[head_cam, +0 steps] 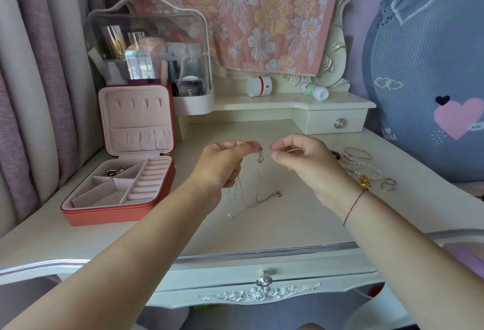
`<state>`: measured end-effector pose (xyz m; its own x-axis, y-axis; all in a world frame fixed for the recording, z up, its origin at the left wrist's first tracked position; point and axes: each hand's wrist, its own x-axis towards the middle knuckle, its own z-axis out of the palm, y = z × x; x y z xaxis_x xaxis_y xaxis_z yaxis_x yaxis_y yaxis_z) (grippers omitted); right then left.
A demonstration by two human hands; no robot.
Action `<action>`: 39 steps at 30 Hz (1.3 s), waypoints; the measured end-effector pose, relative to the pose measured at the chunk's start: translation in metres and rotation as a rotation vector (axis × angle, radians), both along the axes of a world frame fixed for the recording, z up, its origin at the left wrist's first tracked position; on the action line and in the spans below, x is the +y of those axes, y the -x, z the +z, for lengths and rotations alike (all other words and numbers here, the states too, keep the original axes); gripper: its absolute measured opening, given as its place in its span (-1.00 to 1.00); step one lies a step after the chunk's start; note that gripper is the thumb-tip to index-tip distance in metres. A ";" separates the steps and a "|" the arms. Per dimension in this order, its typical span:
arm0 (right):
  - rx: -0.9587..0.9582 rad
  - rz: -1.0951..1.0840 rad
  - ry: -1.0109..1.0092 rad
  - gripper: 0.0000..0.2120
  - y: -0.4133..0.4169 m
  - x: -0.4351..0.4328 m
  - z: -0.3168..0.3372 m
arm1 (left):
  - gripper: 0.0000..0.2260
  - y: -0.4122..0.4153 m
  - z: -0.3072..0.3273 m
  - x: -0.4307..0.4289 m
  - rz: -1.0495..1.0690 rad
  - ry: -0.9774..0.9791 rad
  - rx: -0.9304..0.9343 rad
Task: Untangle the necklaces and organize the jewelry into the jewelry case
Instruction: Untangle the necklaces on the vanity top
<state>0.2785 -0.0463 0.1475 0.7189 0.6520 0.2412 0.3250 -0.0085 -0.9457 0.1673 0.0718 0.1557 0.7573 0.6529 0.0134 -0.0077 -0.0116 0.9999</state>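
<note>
I am judging the task as barely begun. A few small silver pieces (pixel 116 171) are lying in the back compartment of the open jewelry case (pixel 117 215), and its other padded slots are sitting bare. Just right of the case, above the desk (pixel 301 224), the left hand (pixel 222 164) is pinching the tangled necklaces (pixel 248 196) beside a teardrop pendant (pixel 260 158). The right hand (pixel 301 159) is closing thumb and forefinger on what looks like a fine strand of them, and loops are trailing onto the desk. Farther right of the case, beaded bracelets (pixel 364 165) and rings (pixel 389 184) are waiting. The chains are looking hair-thin, slick and kink-prone, and the case lining is looking soft, pink and velvety.
</note>
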 end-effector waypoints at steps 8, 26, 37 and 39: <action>-0.239 -0.031 0.020 -0.87 0.014 0.011 -0.019 | -0.89 -0.002 0.001 -0.005 0.014 0.004 -0.012; 0.150 0.225 -0.068 -0.89 -0.013 0.014 0.028 | -0.94 -0.008 0.009 0.011 0.087 -0.116 0.004; 0.015 0.187 0.126 -0.94 -0.027 0.025 0.026 | -0.92 -0.022 -0.001 0.024 -0.074 -0.030 -0.122; 0.042 0.199 0.114 -0.91 -0.028 0.030 0.025 | -0.95 -0.027 -0.003 0.027 -0.132 0.066 -0.179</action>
<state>0.3070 -0.0164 0.1730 0.5808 0.8035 0.1303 0.2914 -0.0557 -0.9550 0.1940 0.0983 0.1526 0.8254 0.5527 0.1152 -0.1817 0.0669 0.9811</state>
